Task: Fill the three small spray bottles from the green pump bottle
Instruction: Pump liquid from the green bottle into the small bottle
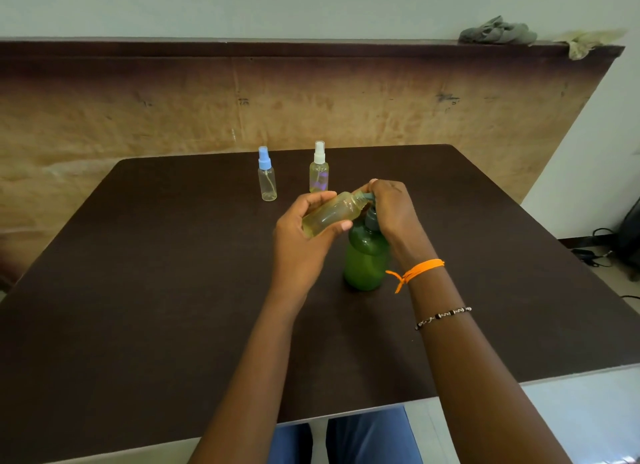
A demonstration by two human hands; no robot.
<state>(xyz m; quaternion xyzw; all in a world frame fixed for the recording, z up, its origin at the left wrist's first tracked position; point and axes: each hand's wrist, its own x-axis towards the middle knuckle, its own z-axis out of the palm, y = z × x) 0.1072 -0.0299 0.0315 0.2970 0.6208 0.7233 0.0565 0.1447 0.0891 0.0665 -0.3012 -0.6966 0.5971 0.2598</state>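
Note:
The green pump bottle (365, 259) stands upright near the middle of the dark table (138, 307). My right hand (393, 209) rests on top of its pump head, fingers curled over it. My left hand (304, 236) holds an uncapped small clear bottle (334, 212) with yellowish liquid, tilted on its side, its mouth against the pump's spout. Two capped spray bottles stand farther back: one with a blue cap (266, 174), nearly without liquid, and one with a white cap (319, 167) holding yellowish liquid.
A brown wall panel (311, 100) rises behind the table, with rags (498, 31) on its ledge. Cables and a dark bag (620, 245) lie on the floor at right. The table's front edge is near my legs.

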